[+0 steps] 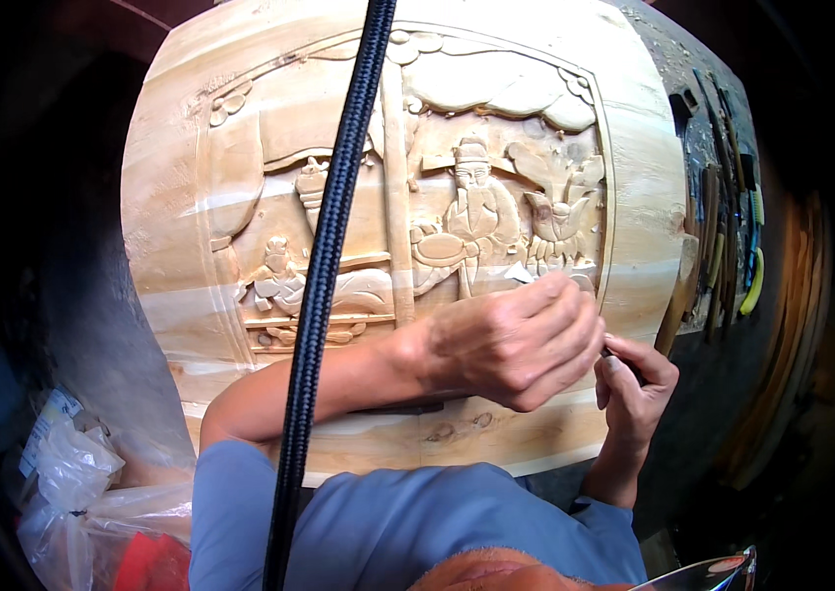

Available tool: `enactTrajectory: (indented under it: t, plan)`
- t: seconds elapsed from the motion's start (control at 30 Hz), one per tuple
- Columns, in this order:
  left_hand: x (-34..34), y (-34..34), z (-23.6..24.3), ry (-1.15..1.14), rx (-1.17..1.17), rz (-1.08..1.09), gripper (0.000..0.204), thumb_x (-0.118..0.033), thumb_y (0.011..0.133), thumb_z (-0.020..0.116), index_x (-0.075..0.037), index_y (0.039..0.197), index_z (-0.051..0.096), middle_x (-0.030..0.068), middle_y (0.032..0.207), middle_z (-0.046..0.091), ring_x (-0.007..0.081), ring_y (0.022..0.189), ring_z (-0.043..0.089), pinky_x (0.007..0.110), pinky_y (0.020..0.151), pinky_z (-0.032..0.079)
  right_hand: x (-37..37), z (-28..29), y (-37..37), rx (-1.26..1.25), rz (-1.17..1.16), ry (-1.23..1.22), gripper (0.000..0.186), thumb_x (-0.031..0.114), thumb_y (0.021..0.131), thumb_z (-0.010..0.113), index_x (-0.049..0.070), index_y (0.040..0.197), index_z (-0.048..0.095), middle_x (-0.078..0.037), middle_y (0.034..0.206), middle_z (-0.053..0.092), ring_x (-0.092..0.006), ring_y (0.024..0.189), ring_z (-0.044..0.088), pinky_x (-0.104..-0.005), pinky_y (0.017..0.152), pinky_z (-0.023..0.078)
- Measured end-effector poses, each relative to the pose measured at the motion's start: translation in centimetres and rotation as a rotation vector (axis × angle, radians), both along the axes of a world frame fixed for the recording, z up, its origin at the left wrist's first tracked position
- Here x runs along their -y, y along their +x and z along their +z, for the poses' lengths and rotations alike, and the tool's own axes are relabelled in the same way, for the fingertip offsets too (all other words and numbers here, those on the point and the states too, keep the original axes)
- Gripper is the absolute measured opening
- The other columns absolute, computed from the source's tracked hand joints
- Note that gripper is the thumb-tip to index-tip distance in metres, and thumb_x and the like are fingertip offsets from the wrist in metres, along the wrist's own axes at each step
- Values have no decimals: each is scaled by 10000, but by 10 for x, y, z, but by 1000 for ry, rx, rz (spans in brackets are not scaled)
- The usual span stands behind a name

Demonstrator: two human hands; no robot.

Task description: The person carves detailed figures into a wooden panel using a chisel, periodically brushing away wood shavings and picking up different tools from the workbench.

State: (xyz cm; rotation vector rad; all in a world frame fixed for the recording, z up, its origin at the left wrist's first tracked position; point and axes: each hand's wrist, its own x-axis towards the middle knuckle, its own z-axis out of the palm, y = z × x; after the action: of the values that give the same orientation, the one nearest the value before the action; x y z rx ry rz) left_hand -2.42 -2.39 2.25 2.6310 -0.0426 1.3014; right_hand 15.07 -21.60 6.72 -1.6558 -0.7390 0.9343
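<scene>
A large pale wooden panel (pixel 634 177) with a carved relief of figures, clouds and plants fills the upper middle of the head view. My left hand (pixel 516 340) lies across its lower right part, fingers closed around the front of a thin carving tool (pixel 519 276) whose light tip touches the carving. My right hand (pixel 634 389) sits just right of it, gripping the dark rear end of the same tool. Both forearms come up from blue sleeves at the bottom.
A black braided cord (pixel 324 286) hangs down across the left of the panel. Several carving tools with wooden and coloured handles (pixel 723 236) lie in a row to the right. Crumpled plastic bags (pixel 82 492) sit at lower left.
</scene>
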Motion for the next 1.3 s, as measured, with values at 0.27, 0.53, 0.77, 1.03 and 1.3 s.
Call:
enactTrajectory:
  t: [0.27,0.53,0.77,1.03,1.3]
  plan:
    - [18,-45,11,-184,-100,92,347,-99,872,808,41,1190,801,103,934,753,222,791,725,374,721,624,-8,25,-2,-228,107,268,418,118,865,826,-100,1210,738,-203,879,756,-244,698,769,-322,604,599]
    - [34,-64,15,-358,-132,195,263,-164,917,870,-43,1145,819,76,910,792,203,718,734,339,627,570,-35,27,-1,287,175,426,463,360,979,905,-64,996,720,-207,998,780,-254,838,766,-363,741,619]
    - [-14,-79,1,-244,-271,509,213,-175,954,878,-110,1150,825,45,929,748,234,738,695,367,605,534,-36,32,-3,219,13,478,643,630,1072,738,7,1067,581,-185,875,712,-205,723,724,-289,605,526]
    - [-47,-63,13,-379,-388,352,214,-150,917,898,-161,1113,815,34,879,690,252,706,709,407,610,550,-46,5,-10,-94,66,452,593,606,1113,687,30,1228,601,-137,854,755,-78,568,616,-198,521,399]
    - [-56,-54,14,-236,-552,353,160,-93,953,836,-122,996,684,62,912,646,268,671,681,416,584,538,-50,-16,-1,-175,35,437,566,596,1148,625,40,1254,616,-117,851,758,-70,573,622,-186,533,391]
